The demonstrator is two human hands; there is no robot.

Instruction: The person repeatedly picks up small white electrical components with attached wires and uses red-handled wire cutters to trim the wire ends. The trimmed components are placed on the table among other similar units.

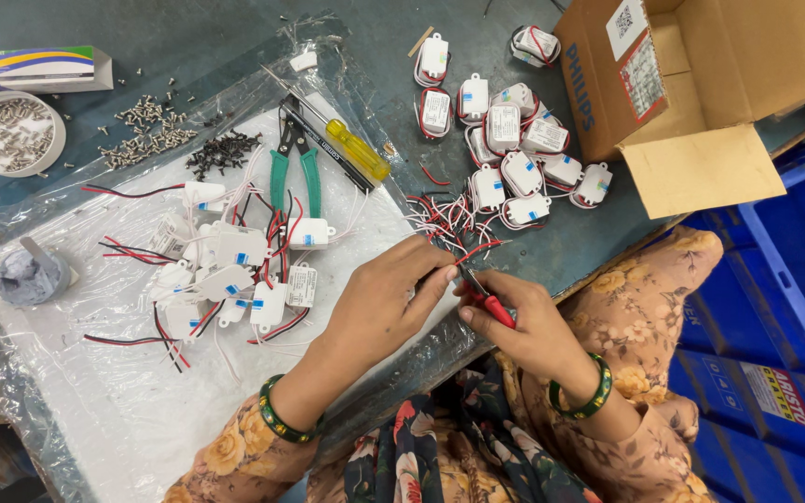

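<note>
My right hand [524, 321] grips a small red-handled cutter [488, 304], its tip raised toward a red wire [479, 250]. My left hand [386, 300] pinches that wire close to the cutter's jaws. The wire runs up into a tangle of red, black and white leads [440, 219] from white box-shaped driver modules [514, 154] grouped on the grey table. Another batch of white modules with loose wires [225, 270] lies on the plastic-covered white board [142, 401], left of my left hand.
Green-handled pliers [293, 172] and a yellow-handled screwdriver [351, 147] lie on the board. Black screws [221, 152], silver screws [142, 130], a round tub of screws [11, 133] and a grey paste pot [30, 277] sit left. An open cardboard box [701, 84] stands top right; blue crates [775, 326] right.
</note>
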